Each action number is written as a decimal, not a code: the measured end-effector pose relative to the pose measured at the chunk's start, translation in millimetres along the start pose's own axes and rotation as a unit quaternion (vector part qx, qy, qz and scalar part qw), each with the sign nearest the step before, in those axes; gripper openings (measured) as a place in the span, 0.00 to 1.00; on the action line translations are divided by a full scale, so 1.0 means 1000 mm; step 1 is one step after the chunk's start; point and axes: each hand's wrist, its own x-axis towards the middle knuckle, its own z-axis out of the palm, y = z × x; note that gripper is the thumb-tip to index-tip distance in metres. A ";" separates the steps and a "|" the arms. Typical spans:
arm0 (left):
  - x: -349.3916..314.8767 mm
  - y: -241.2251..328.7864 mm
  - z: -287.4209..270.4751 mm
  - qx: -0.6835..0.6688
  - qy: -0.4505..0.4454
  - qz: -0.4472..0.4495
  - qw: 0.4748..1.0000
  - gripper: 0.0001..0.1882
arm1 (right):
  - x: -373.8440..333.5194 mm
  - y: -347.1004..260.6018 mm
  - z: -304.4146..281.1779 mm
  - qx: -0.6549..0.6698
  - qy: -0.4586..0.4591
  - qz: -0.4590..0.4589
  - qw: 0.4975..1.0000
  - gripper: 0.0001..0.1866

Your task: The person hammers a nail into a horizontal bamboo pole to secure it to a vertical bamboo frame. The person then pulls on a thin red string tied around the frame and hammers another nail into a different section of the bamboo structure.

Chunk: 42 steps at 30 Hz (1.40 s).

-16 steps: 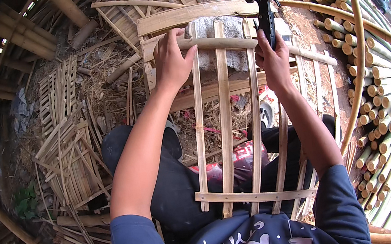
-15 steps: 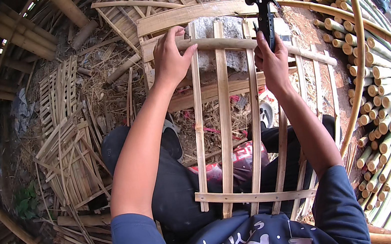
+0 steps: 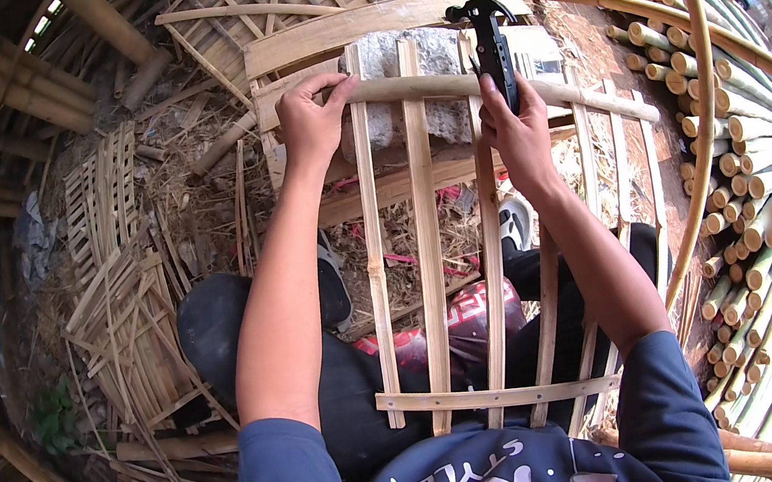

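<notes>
Head view: right hand [image 3: 517,127] raises hammer [image 3: 488,41] above bamboo frame [image 3: 427,235].

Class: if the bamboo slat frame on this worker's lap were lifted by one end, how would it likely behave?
The bamboo slat frame probably feels light: thin split strips, wide gaps. It would likely flex, since only two crosspieces tie it. The left hand pins the top rail.

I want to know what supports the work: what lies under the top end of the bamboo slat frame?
Under the bamboo slat frame sits a grey stone block on a wooden plank. Slats and the left hand cover part of the block.
</notes>
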 end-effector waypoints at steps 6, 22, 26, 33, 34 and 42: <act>-0.002 -0.015 -0.004 -0.036 0.012 -0.016 0.999 0.09 | 0.002 0.011 0.013 0.013 -0.007 0.015 1.000 0.11; 0.001 -0.050 -0.030 -0.078 0.003 -0.021 0.997 0.10 | 0.008 -0.003 0.044 -0.368 -0.146 -0.104 0.912 0.18; 0.002 -0.053 -0.032 -0.059 0.014 -0.033 0.998 0.11 | 0.011 -0.003 0.072 -0.298 -0.153 -0.182 0.924 0.26; 0.002 -0.050 -0.032 -0.065 0.023 -0.060 0.996 0.11 | 0.031 -0.005 0.085 -0.271 -0.229 -0.092 0.931 0.29; 0.002 -0.050 -0.034 -0.058 0.021 -0.067 0.996 0.11 | 0.032 -0.010 0.088 -0.367 -0.252 -0.094 0.891 0.29; -0.004 -0.071 -0.033 -0.079 0.029 -0.059 0.995 0.11 | 0.026 0.020 0.107 -0.340 -0.141 -0.345 0.863 0.31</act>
